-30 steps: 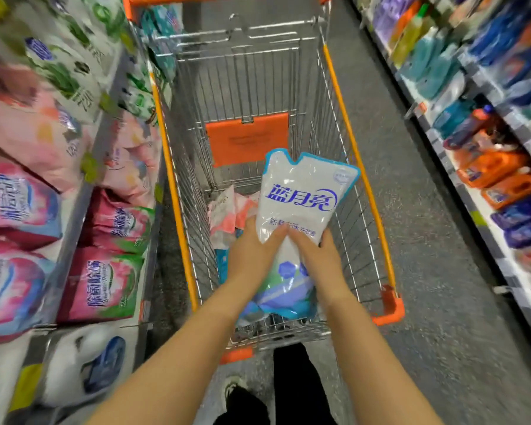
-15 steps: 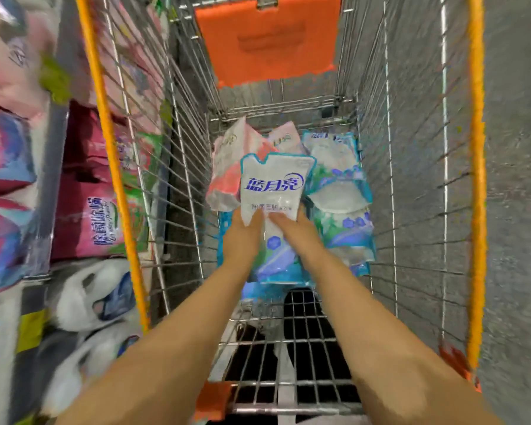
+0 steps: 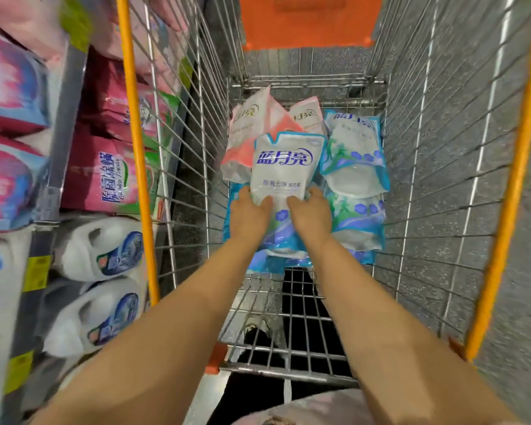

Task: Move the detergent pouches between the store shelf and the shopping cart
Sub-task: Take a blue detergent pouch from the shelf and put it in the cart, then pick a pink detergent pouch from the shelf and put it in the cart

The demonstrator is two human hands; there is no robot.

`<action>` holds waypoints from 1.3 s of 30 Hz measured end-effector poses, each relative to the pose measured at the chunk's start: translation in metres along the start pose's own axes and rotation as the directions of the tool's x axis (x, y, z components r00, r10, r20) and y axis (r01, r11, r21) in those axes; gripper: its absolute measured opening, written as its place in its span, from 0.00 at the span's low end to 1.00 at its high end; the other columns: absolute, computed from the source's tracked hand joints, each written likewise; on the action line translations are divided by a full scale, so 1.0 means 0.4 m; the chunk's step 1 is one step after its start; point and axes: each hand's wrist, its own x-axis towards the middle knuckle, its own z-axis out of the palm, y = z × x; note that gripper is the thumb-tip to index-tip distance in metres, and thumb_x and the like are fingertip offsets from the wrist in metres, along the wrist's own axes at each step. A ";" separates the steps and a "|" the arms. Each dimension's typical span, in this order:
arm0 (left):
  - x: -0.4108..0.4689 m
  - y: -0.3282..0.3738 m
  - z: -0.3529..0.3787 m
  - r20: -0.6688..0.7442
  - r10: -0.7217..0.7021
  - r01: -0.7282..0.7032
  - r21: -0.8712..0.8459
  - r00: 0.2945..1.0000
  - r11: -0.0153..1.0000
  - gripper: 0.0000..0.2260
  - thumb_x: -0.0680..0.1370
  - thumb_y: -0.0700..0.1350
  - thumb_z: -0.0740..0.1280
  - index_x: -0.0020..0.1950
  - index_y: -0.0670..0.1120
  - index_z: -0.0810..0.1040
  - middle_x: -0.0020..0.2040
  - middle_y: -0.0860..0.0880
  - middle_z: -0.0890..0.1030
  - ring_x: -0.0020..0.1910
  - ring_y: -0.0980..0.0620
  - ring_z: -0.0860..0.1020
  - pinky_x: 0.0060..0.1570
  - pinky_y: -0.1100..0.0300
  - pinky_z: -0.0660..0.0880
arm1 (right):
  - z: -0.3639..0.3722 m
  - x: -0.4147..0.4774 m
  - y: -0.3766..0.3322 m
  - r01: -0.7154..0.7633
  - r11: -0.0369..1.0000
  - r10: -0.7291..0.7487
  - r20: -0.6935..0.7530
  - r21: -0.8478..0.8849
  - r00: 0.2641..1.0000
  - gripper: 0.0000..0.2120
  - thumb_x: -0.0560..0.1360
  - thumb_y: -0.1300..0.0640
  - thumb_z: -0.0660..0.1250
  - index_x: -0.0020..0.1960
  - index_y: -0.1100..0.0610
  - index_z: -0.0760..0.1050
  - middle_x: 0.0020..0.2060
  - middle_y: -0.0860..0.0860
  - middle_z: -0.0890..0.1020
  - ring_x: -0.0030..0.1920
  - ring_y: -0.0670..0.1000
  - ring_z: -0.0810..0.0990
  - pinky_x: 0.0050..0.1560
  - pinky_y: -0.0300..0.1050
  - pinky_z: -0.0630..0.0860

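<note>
In the shopping cart [image 3: 135, 167] the left hand [image 3: 249, 216] and the right hand [image 3: 311, 214] grasp the lower half of a white pouch [image 3: 284, 167], thumbs on its front, over blue pouches [image 3: 359, 222] lying on the wire floor. Behind it lean two pink pouches [image 3: 242, 133]. The fingers behind the white pouch are hidden, and the shelf [image 3: 65, 118] at left is blurred.

The cart [image 3: 500, 210] holds two pink pouches [image 3: 242, 142] and at least four blue pouches [image 3: 353, 148]. Two white jugs [image 3: 98, 250] sit on the shelf [image 3: 63, 124].
</note>
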 end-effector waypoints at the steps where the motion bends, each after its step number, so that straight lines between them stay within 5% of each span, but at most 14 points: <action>1: -0.012 0.000 -0.005 -0.021 0.013 -0.013 -0.005 1.000 1.000 0.20 0.77 0.45 0.64 0.68 0.42 0.69 0.61 0.38 0.74 0.60 0.40 0.73 0.57 0.52 0.71 | -0.001 -0.015 -0.001 0.015 1.000 -0.015 -0.004 -0.004 1.000 0.21 0.68 0.53 0.64 0.59 0.58 0.73 0.53 0.58 0.81 0.56 0.60 0.77 0.58 0.53 0.73; 6: -0.103 0.008 -0.067 -0.136 0.108 -0.118 -0.074 0.985 0.990 0.23 0.77 0.46 0.65 0.70 0.40 0.67 0.63 0.36 0.71 0.63 0.40 0.70 0.59 0.55 0.67 | -0.007 -0.109 -0.040 0.132 0.984 -0.139 -0.050 -0.118 0.989 0.27 0.72 0.54 0.64 0.70 0.58 0.67 0.64 0.59 0.73 0.65 0.59 0.70 0.65 0.49 0.67; 9: -0.173 0.007 -0.143 -0.210 0.161 -0.193 -0.141 0.964 0.971 0.21 0.78 0.45 0.64 0.69 0.41 0.68 0.64 0.38 0.71 0.62 0.42 0.70 0.56 0.59 0.64 | 0.008 -0.200 -0.086 0.231 0.972 -0.231 0.004 -0.042 0.973 0.26 0.76 0.55 0.63 0.72 0.58 0.63 0.67 0.58 0.70 0.66 0.57 0.70 0.63 0.46 0.66; 13: -0.294 -0.029 -0.286 -0.381 0.262 -0.351 -0.185 0.887 0.918 0.18 0.76 0.44 0.66 0.64 0.38 0.72 0.58 0.34 0.74 0.58 0.39 0.72 0.56 0.56 0.64 | 0.050 -0.391 -0.133 0.433 0.901 -0.433 0.037 -0.004 0.901 0.18 0.78 0.55 0.62 0.66 0.58 0.68 0.58 0.57 0.78 0.59 0.57 0.76 0.53 0.44 0.68; 16: -0.424 -0.090 -0.397 -0.488 0.259 -0.423 -0.260 0.833 0.868 0.18 0.76 0.46 0.65 0.64 0.41 0.72 0.60 0.41 0.73 0.59 0.44 0.74 0.62 0.54 0.68 | 0.091 -0.568 -0.156 0.556 0.823 -0.562 0.030 0.113 0.826 0.13 0.76 0.58 0.63 0.60 0.58 0.74 0.47 0.51 0.80 0.50 0.51 0.78 0.47 0.38 0.67; 19: -0.583 -0.199 -0.537 -0.609 0.190 -0.472 -0.344 0.770 0.812 0.15 0.77 0.45 0.65 0.63 0.44 0.72 0.59 0.45 0.75 0.56 0.50 0.75 0.58 0.60 0.69 | 0.160 -0.788 -0.149 0.629 0.723 -0.674 0.097 0.286 0.732 0.08 0.75 0.60 0.65 0.53 0.55 0.77 0.36 0.44 0.77 0.40 0.46 0.77 0.44 0.37 0.72; 21: -0.698 -0.281 -0.652 -0.684 0.144 -0.515 -0.377 0.716 0.770 0.13 0.78 0.45 0.64 0.62 0.46 0.72 0.57 0.47 0.76 0.52 0.52 0.76 0.55 0.59 0.71 | 0.220 -0.946 -0.140 0.654 0.670 -0.735 0.194 0.352 0.649 0.04 0.74 0.58 0.66 0.48 0.51 0.76 0.36 0.46 0.79 0.42 0.50 0.79 0.48 0.47 0.77; 25: -0.915 -0.419 -0.860 -0.810 0.113 -0.591 -0.315 0.575 0.743 0.08 0.78 0.44 0.64 0.58 0.48 0.73 0.54 0.49 0.77 0.45 0.58 0.75 0.43 0.74 0.70 | 0.315 -1.247 -0.142 0.714 0.527 -0.849 0.319 0.462 0.420 0.02 0.73 0.55 0.66 0.43 0.49 0.75 0.38 0.48 0.81 0.44 0.52 0.81 0.53 0.58 0.77; 31: -1.185 -0.570 -1.103 -0.941 0.090 -0.604 -0.134 0.325 0.786 0.05 0.77 0.43 0.64 0.50 0.52 0.76 0.46 0.56 0.79 0.40 0.68 0.76 0.46 0.71 0.73 | 0.398 -1.605 -0.184 0.781 0.272 -0.914 0.405 0.562 0.028 0.04 0.72 0.54 0.64 0.40 0.47 0.75 0.37 0.46 0.82 0.43 0.50 0.81 0.49 0.55 0.78; 36: -1.349 -0.629 -1.303 -0.983 0.110 -0.533 0.017 0.144 0.846 0.06 0.75 0.47 0.65 0.40 0.59 0.74 0.39 0.59 0.80 0.39 0.65 0.77 0.41 0.67 0.74 | 0.477 -1.830 -0.281 0.743 0.096 -0.878 0.408 0.663 -0.250 0.06 0.74 0.56 0.65 0.41 0.47 0.75 0.36 0.44 0.81 0.41 0.45 0.80 0.44 0.45 0.77; 39: -1.427 -0.649 -1.409 -0.993 0.116 -0.413 0.095 0.026 0.906 0.03 0.72 0.51 0.64 0.39 0.58 0.75 0.40 0.54 0.82 0.43 0.56 0.80 0.49 0.57 0.75 | 0.517 -1.945 -0.341 0.692 0.014 -0.833 0.391 0.722 -0.391 0.04 0.74 0.55 0.65 0.44 0.51 0.78 0.36 0.44 0.81 0.40 0.42 0.79 0.43 0.42 0.76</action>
